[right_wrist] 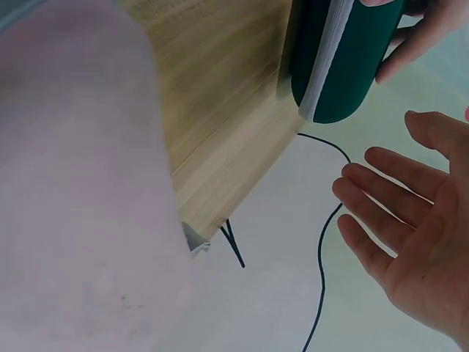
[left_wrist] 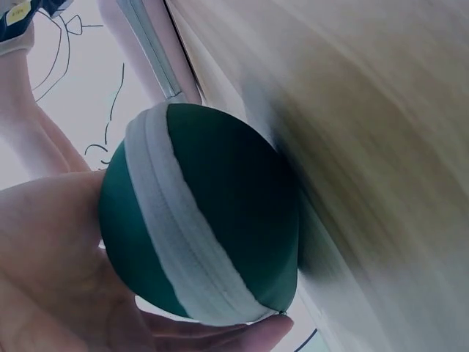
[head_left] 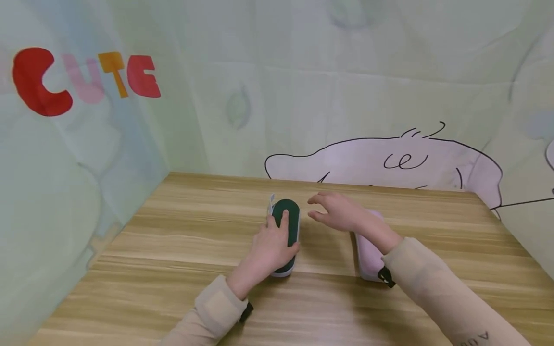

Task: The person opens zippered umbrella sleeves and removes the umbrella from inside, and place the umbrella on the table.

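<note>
A person's left hand (head_left: 269,242) grips an oblong, dark green case with rounded ends and a pale zip band (head_left: 292,218) near the middle of a wood-grain tabletop (head_left: 195,226). The index finger lies extended along the case's top, the thumb sits against its right side, and other fingers reach over its left side, where a thin pale strip (head_left: 271,198) sticks up by the far end.

The right hand (head_left: 339,211) hangs just right of that far end, apart from the case, its fingers spread and holding nothing. Below the right forearm, partly hidden by it, rests a pale pink, round-cornered oblong case with a greyish rim (head_left: 370,257).

A strip of wood runs between the two cases, both lying roughly lengthwise toward the back. A narrower band of tabletop separates the green case from the far edge, while a broad stretch of wood extends to the left edge, well apart. Beyond rises a pale green printed cloth backdrop (head_left: 216,120), with a black-outlined cartoon figure (head_left: 346,161) behind the far edge and colourful block letters reading "CUTE" (head_left: 143,77) at left.
</note>
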Tool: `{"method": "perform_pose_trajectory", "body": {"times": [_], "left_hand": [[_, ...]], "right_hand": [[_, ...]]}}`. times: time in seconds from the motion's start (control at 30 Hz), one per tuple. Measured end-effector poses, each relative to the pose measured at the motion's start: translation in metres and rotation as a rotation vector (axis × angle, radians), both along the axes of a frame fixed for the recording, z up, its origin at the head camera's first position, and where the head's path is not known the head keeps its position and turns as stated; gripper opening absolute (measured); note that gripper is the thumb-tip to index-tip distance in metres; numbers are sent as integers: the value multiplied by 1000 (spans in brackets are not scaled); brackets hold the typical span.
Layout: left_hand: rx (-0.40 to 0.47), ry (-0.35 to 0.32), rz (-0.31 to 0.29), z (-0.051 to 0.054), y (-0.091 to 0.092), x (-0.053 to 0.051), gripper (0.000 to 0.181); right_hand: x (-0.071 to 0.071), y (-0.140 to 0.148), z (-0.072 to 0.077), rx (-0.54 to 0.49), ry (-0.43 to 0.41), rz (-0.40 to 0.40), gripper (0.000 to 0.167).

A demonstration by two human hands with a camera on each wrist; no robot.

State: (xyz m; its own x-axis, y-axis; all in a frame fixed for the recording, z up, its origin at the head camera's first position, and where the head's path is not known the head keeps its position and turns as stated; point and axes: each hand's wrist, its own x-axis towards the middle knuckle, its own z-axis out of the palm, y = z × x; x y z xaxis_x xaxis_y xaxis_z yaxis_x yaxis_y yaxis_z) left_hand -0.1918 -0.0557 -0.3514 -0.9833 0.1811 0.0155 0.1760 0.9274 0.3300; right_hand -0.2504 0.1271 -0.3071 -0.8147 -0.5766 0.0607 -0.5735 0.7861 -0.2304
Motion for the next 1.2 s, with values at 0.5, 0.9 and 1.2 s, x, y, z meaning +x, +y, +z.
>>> {"method": "perform_pose_trajectory", "body": {"times": [0.5,0.9,1.2], "left_hand": [[-16,3,5,-3,4,0,81],[-44,10,17,-4,5,2,85],[-58,24,14,-4,7,1,86]], "right_hand": [[-14,-20,3,15,-53,23,38],[-29,-33,-7,-5,-81,12,40],[-38,-48,-5,21,-51,26,38]]}}
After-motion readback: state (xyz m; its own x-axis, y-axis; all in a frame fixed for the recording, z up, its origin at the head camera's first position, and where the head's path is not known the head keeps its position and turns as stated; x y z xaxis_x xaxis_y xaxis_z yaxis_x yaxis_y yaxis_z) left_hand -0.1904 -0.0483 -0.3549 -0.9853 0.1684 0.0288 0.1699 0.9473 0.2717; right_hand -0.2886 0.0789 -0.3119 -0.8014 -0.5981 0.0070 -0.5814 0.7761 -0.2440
